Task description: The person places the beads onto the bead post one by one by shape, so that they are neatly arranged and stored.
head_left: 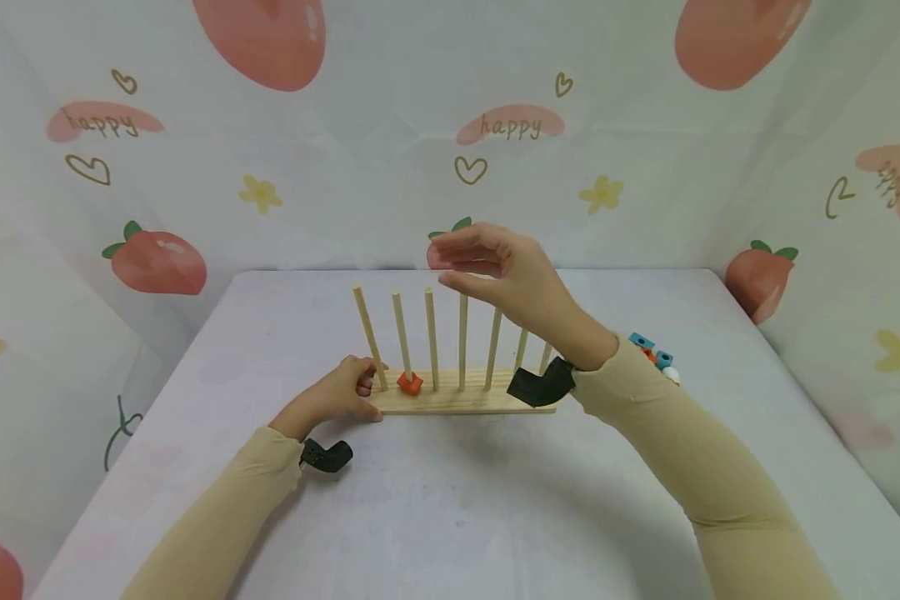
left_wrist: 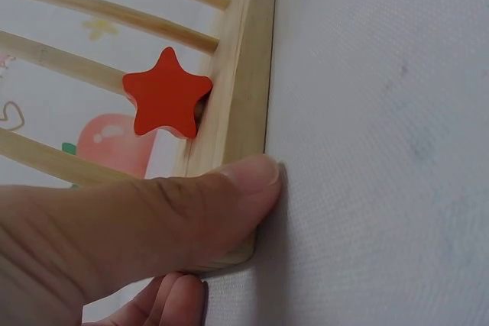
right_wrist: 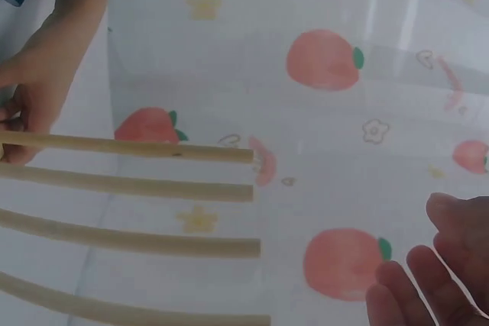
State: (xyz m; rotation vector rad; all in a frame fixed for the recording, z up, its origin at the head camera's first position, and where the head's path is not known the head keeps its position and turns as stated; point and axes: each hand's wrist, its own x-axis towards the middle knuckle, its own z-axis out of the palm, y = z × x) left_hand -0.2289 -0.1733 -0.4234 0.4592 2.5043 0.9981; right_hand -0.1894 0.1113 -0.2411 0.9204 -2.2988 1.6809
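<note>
A wooden base (head_left: 450, 403) with a row of several upright pegs (head_left: 431, 337) stands on the table. Low on the second peg from the left, close to the base, sits an orange-red star bead (head_left: 410, 383), whose flat face (left_wrist: 166, 93) shows in the left wrist view. My left hand (head_left: 336, 390) grips the base's left end, with the thumb (left_wrist: 206, 196) along its front edge. Raised over the pegs toward the right is my right hand (head_left: 521, 279). Its thumb and fingers are apart, and nothing shows between them. That forearm hides the base's right end.
Several small coloured pieces (head_left: 663, 359), blue, orange and white, lie at the right, partly behind my right sleeve (head_left: 645, 408). A printed cloth (head_left: 375, 150) hangs behind the white table (head_left: 450, 500).
</note>
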